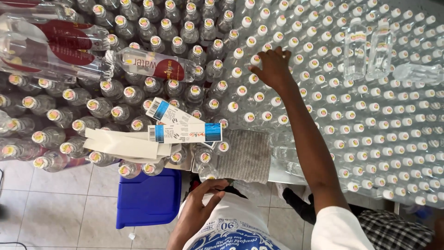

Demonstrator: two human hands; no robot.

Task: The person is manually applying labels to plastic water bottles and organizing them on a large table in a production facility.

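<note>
I had two hands in view, my right hand [274, 69] and my left hand [200, 208]. White-capped bottles [351, 120] stood in rows too many for me to count, well over a hundred. Bottles with coloured seals on their caps [99, 105] stood beside them, several dozen at least. Two clear bottles [355, 48] lay on top of the white caps, and one labelled bottle [152, 64] lay across the sealed ones. There were two printed cartons [185, 132], a small stack of white card strips [122, 146] that I couldn't number, one grey cloth [245, 155] and one blue bin [149, 196].
</note>
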